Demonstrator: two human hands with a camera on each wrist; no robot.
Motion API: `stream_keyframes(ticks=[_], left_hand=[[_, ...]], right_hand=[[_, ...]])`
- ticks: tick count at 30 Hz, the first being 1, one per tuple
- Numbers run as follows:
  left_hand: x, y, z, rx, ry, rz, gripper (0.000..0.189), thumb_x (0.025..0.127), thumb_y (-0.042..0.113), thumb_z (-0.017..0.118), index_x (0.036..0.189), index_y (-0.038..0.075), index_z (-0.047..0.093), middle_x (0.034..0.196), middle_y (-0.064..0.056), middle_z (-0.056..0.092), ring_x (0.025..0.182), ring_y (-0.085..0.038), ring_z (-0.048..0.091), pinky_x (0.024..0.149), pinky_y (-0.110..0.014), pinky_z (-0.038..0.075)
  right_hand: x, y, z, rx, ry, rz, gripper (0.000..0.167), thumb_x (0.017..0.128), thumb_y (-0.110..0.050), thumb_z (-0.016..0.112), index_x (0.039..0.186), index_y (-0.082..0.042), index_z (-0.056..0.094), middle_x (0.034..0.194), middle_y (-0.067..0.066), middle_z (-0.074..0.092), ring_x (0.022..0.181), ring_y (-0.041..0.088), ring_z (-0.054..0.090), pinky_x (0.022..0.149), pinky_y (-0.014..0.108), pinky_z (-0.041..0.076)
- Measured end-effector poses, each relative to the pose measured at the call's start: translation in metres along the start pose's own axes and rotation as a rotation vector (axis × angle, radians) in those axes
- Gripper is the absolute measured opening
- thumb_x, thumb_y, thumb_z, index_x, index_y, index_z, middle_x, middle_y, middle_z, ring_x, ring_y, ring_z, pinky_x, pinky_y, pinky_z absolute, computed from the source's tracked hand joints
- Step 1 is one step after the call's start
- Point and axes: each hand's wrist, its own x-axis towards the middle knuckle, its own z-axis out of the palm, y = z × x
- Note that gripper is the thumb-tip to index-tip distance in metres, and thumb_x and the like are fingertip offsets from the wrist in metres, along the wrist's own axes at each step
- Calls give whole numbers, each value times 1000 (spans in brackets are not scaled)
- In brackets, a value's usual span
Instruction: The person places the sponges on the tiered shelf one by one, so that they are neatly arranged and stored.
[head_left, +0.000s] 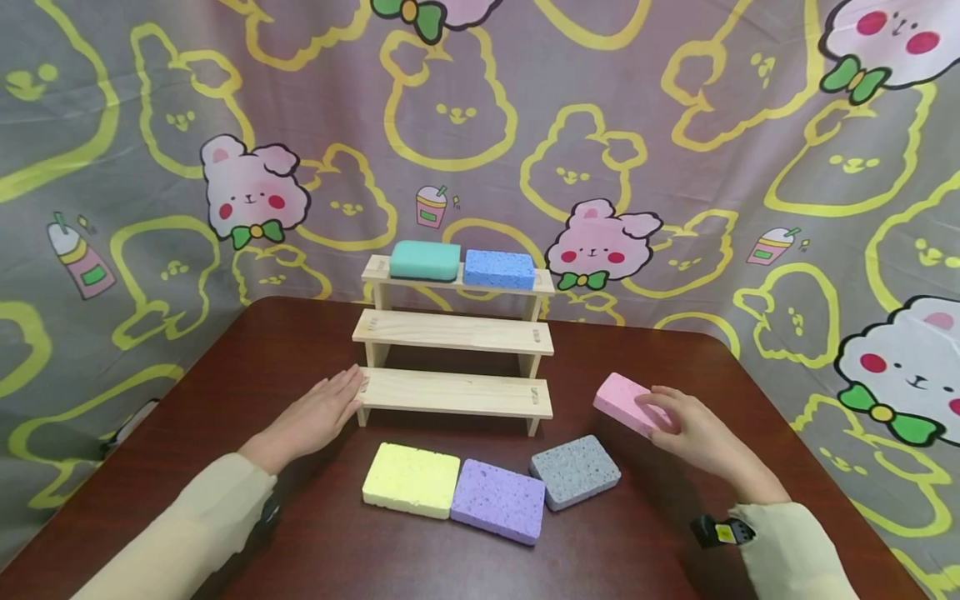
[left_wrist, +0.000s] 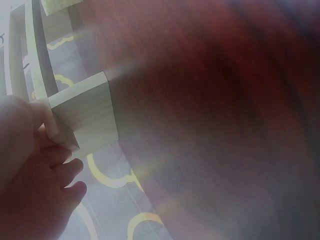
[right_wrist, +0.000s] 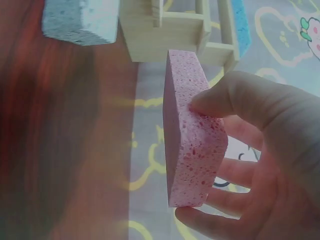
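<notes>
My right hand (head_left: 697,429) holds a pink sponge (head_left: 618,402) between thumb and fingers, to the right of the wooden three-step rack (head_left: 450,393). In the right wrist view the thumb presses one pitted face of the pink sponge (right_wrist: 197,145), with fingers along its far side. At the rack's lowest step, my left hand (head_left: 311,421) rests on the left end with its fingers extended. The left wrist view shows that hand (left_wrist: 37,165) against the end of the pale board (left_wrist: 85,117). A teal sponge (head_left: 425,261) and a blue sponge (head_left: 499,269) sit on the top step.
In front of the rack, a yellow sponge (head_left: 412,480), a purple sponge (head_left: 498,501) and a grey sponge (head_left: 575,472) lie on the dark red-brown table (head_left: 315,542). A patterned cloth (head_left: 465,100) hangs close behind the table and along its sides.
</notes>
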Motion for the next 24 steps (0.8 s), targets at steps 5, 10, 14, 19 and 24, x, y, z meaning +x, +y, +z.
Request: stream_keyframes(ticks=[5,10,14,19,24], left_hand=[[-1,1,0,-7,0,1,47,96,15,47,133,-13,37,138,-29,34,126,-41,34,101,-52,28],[-1,1,0,-8,1,1,47,96,15,48,133,-13,37,138,-29,34,126,-40,34,101,-52,28],[-1,0,0,-7,-7,-6,48,96,15,48,133,-13,37,139,-28,34,127,-40,33,102,-52,28],[-1,1,-1,-4,-15,-14,48,96,15,48,134,-13,37,139,-28,34,127,-40,33,102,-52,27],[-1,1,-2,-3,-13,-9,48,96,15,48,133,-13,37,139,-28,34,127,-40,33,102,-52,27]], right_hand=[[7,-4,-3,7,5,6,47,76,-6,70,120,-3,58,128,28,44,112,45,41,85,63,38],[16,-11,-4,15,22,-33,45,76,-5,70,120,-3,59,129,27,44,113,44,40,87,61,37],[24,-17,-5,16,35,-71,45,75,-4,69,119,-3,59,129,26,45,114,43,40,89,60,37],[34,-27,-6,27,24,-99,45,76,-5,69,120,-4,59,130,25,45,116,42,39,89,60,37],[45,-41,-7,43,3,-140,44,76,-5,68,120,-7,60,131,22,45,118,40,38,92,58,36]])
